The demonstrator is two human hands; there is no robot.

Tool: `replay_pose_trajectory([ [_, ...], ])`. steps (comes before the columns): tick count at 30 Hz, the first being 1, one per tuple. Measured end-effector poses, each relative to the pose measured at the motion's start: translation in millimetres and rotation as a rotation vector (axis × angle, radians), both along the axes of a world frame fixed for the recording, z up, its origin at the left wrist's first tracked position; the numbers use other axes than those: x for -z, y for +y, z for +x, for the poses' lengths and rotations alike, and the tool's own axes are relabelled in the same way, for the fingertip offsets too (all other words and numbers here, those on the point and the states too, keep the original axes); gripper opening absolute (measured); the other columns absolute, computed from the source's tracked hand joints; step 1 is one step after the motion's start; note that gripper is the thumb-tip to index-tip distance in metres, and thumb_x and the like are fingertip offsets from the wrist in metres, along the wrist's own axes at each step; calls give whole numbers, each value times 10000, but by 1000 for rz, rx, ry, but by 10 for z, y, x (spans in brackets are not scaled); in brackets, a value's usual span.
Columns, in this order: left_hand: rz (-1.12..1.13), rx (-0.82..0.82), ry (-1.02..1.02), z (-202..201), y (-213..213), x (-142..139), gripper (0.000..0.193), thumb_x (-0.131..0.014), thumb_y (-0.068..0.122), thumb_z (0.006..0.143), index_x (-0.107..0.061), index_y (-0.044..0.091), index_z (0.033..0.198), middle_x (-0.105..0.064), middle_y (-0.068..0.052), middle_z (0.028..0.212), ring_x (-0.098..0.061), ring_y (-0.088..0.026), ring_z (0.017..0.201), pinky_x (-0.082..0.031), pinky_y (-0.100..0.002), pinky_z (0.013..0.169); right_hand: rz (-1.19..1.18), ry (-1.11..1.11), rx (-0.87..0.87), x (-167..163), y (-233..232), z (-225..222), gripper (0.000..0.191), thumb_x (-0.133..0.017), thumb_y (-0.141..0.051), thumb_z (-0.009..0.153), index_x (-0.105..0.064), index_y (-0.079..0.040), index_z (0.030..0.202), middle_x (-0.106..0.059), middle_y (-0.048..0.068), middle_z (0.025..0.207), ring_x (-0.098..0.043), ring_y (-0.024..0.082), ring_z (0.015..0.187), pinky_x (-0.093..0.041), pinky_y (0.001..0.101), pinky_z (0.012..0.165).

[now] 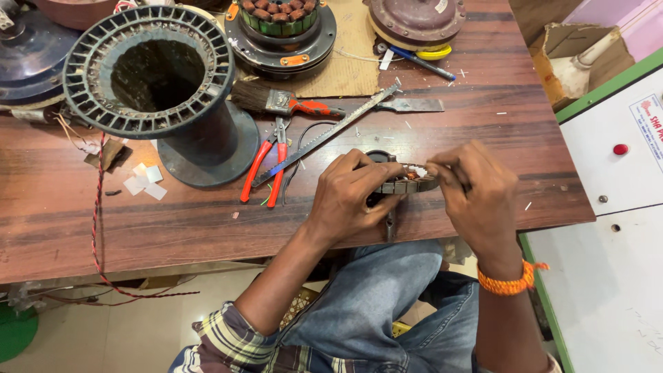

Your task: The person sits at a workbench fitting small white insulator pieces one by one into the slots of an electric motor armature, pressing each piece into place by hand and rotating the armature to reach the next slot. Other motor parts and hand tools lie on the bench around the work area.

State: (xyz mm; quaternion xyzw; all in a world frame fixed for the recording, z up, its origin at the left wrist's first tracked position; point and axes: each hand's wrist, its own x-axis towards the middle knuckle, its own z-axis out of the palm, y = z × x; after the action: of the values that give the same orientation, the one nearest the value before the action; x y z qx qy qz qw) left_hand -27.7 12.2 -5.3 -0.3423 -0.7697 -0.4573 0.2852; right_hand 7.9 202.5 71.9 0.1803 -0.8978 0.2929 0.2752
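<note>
Right of the red pliers (266, 166), both hands, left (352, 197) and right (476, 190), pinched a small stator (407, 181); a slipped finger could probably snap its fine winding wire.

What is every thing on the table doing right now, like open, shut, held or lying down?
Left hand: gripping the small round metal stator.
Right hand: pinching the stator's edge.
Small round metal stator: held at the table edge.
Red-handled pliers: lying flat, handles spread.
Big black plastic spool: upright, no wire on it.
Red-handled paintbrush: lying flat.
Thin saw blade: lying slanted across the pliers.
</note>
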Motion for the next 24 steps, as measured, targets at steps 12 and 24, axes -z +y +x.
replay_pose_trajectory([
  [12, 3, 170, -668, -352, 70, -253, 383, -740, 352, 808, -741, 129, 1119, -761, -92, 821, -731, -215, 759, -564, -357, 707, 210, 73, -31, -13, -146, -292, 136, -789, -79, 947, -667, -19, 952, -640, 110, 876, -634, 272, 745, -474, 387, 649],
  [24, -56, 436, -601, -674, -197, -57, 242, -762, 93, 815, -808, 156, 1044, -813, -40, 891, -727, -82, 734, -573, -269, 723, -54, -138, 201, 170, -442, 400, 117, -812, -78, 877, -745, -23, 956, -572, 74, 707, -435, 136, 567, -359, 317, 530],
])
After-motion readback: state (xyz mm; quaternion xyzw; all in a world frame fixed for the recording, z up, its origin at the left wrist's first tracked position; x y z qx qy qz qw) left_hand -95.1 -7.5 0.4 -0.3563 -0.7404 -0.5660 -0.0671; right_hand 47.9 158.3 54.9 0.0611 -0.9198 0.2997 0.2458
